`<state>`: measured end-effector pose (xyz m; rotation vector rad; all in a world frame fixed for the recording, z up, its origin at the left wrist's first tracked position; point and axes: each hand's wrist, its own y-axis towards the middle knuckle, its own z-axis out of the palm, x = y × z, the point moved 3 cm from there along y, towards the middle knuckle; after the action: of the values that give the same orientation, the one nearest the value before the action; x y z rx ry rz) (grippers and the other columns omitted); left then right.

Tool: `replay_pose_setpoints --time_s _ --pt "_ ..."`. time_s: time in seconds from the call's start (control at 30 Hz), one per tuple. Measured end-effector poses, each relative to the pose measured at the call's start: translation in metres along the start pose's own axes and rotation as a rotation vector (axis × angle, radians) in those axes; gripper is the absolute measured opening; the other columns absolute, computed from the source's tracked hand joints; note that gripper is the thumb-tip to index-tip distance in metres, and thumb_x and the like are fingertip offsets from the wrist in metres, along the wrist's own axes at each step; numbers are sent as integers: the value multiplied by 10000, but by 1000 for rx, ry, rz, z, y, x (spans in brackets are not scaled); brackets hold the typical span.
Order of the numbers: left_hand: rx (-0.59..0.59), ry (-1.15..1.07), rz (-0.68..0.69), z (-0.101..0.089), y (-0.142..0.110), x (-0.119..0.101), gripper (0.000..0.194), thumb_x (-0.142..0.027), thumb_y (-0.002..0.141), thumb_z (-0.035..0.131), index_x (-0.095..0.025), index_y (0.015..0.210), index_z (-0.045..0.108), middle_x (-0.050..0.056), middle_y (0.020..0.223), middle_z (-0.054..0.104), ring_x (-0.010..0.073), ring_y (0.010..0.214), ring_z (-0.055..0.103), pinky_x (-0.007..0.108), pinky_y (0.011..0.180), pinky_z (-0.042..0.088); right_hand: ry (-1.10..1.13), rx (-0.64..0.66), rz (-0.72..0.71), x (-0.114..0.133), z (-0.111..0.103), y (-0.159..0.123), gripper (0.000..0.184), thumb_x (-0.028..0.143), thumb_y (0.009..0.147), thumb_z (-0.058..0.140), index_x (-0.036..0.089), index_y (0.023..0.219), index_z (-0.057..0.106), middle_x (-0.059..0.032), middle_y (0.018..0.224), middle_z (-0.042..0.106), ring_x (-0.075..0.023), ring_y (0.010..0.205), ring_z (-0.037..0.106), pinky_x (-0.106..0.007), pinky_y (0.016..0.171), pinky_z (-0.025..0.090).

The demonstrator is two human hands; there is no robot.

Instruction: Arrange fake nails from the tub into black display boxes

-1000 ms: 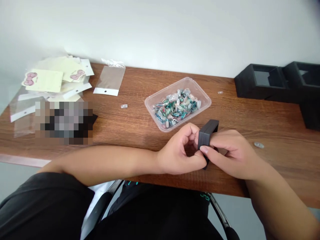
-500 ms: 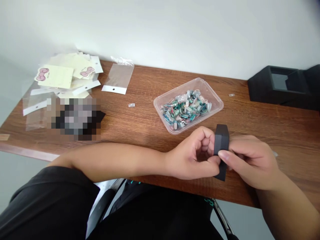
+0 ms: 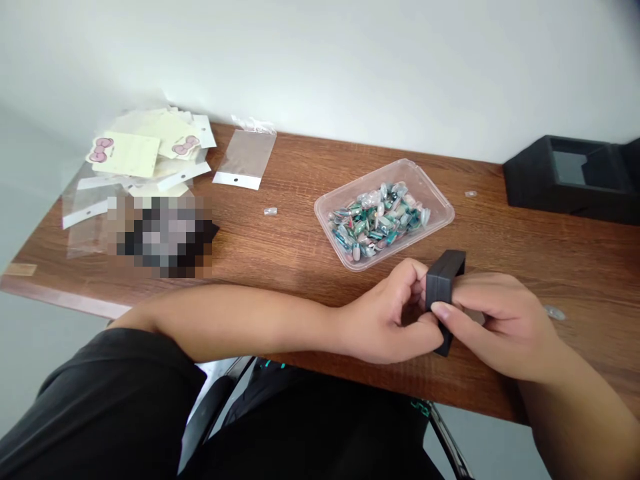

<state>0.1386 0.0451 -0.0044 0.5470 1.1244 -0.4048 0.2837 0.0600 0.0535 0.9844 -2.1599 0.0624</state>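
Over the table's front edge, my left hand [image 3: 395, 317] and my right hand [image 3: 500, 320] both grip a small black box [image 3: 441, 288]. The box is tilted on its side, and part of an open frame shows at its upper right. My left fingers curl against its left side. My right thumb presses its near face, while the other right fingers reach behind or into it and are partly hidden. Just beyond the hands stands a clear plastic container [image 3: 385, 260] of press-on nails [image 3: 375, 220] in teal, pink and clear tones.
Black boxes with a window [image 3: 575, 177] stand at the back right. Pale cards with pink bows [image 3: 130, 155] and clear bags [image 3: 247, 153] lie at the left, behind a blurred dark item [image 3: 167, 237]. Loose clear nails [image 3: 271, 211] lie on the wooden table [image 3: 280, 253].
The black box has turned in my hands, so that its open frame now shows more. The whole view has shifted slightly, and the container has not moved on the table.
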Motion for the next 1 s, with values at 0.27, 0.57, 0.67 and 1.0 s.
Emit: replay_pose_setpoints --time_s 0.27,0.57,0.67,1.0 --pt "-71 210 22 -5 0 -3 367 -139 797 629 -231 1007 342 -27 887 478 94 750 474 251 685 405 -276 -48 -17 8 2 -1 415 237 999 537 174 591 492 38 523 447 -74 501 374 -256 536 290" --pt "-122 192 -89 -12 4 -5 364 -136 761 666 -226 962 377 -53 842 428 86 732 405 244 686 394 -297 -71 83 10 4 2 477 311 1031 493 177 573 499 34 510 480 -80 490 414 -260 543 295" --pt "-117 109 -120 -11 5 -2 313 -194 816 647 -231 947 366 -55 824 436 81 716 437 225 663 407 -264 -77 156 4 3 3 517 347 1020 510 170 541 429 40 477 428 -64 455 364 -252 500 261" --pt "-42 -69 -123 -4 2 -1 336 -256 880 722 -225 993 408 -47 835 478 63 716 481 208 681 416 -18 105 184 -5 -12 -1 384 240 911 568 173 569 407 51 508 387 -56 500 314 -224 496 267"
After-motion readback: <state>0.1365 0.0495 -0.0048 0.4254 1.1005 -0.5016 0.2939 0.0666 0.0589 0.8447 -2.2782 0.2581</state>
